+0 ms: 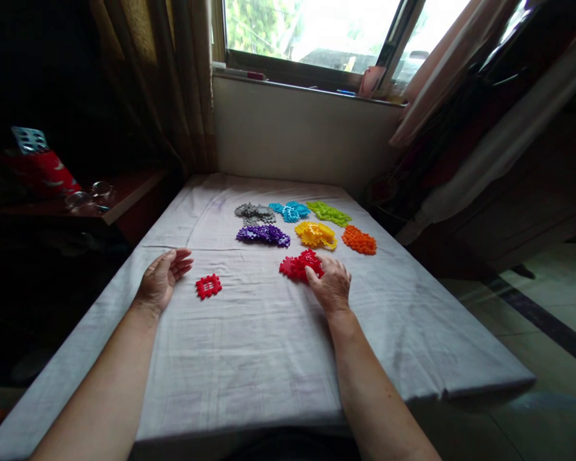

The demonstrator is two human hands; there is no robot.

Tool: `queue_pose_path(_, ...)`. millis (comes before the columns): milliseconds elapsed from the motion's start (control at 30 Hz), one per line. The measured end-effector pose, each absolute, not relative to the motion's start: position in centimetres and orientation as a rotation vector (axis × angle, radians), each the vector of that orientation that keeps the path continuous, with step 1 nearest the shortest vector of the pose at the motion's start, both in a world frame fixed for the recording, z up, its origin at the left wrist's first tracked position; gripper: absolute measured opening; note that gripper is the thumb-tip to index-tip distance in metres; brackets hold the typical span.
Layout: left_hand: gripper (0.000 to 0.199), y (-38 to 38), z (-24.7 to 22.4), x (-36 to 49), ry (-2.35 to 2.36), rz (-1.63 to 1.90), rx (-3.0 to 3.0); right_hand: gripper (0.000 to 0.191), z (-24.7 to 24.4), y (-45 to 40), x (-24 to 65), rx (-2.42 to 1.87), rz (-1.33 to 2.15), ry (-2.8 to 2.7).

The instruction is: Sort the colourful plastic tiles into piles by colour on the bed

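My right hand (333, 282) is at the right end of a pile of red interlocking plastic building pieces (296, 266). Its thumb and fingers close on a red piece there, though the fingertips are partly hidden. On the left, my left hand (160, 278) rests at the tablecloth with its palm turned inward, fingers loosely stretched and nothing in them. Just right of it lies a single square red building piece (208, 286) with notched edges and a windowed middle, not touching the hand.
Behind the red pile lie heaps of purple (263, 235), yellow (315, 235), orange (359, 240), grey (254, 212), blue (290, 210) and green pieces (329, 213). A pale cloth covers the table (249, 365). A dark side cabinet (139, 186) with glasses (81, 202) stands left.
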State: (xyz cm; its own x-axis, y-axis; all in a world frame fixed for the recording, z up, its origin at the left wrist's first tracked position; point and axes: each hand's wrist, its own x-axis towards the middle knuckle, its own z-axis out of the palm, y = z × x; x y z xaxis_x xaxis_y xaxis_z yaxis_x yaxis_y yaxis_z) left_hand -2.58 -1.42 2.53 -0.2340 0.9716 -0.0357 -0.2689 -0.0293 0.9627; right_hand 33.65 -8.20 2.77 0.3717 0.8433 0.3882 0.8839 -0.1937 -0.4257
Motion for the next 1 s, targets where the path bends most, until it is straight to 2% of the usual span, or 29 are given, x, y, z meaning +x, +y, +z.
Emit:
queue_pose_path(200, 0.033, -1.4, 2.6, -2.4, 1.168, 1.495, 0.855, 0.035, 2.6, -8.4, 32.1, -1.88, -0.21, -1.519)
queue_pose_path(333, 0.032, -1.5, 2.7, -2.3, 1.166, 1.497, 0.851, 0.024, 3.1, -8.1, 27.3, -1.602, -0.072, -1.911)
queue_pose_path(467, 0.032, -1.6, 3.0, -2.4, 1.157, 1.502, 0.8, 0.041, 4.1, -7.2, 21.0, -1.382, 0.163, -2.305)
queue_pose_path(567, 0.031, -1.6, 3.1, -2.5, 1.149, 1.511, 0.767, 0.055, 4.2, -6.2, 17.4, -1.352, 0.208, -2.429)
queue_pose_path(667, 0.029, -1.6, 3.2, -2.4, 1.149, 1.52, 0.764, 0.049, 3.6, -5.5, 15.6, -1.31, 0.208, -2.504)
queue_pose_path(767, 0.028, -1.6, 3.2, -2.4, 1.15, 1.516, 0.751, 0.038, 3.0, -5.5, 15.7, -1.302, 0.213, -2.506)
queue_pose_path(1000, 0.027, -1.5, 3.1, -2.5, 1.15, 1.519, 0.753, 0.039, 4.8, -5.6, 23.4, -1.629, -0.018, -2.206)
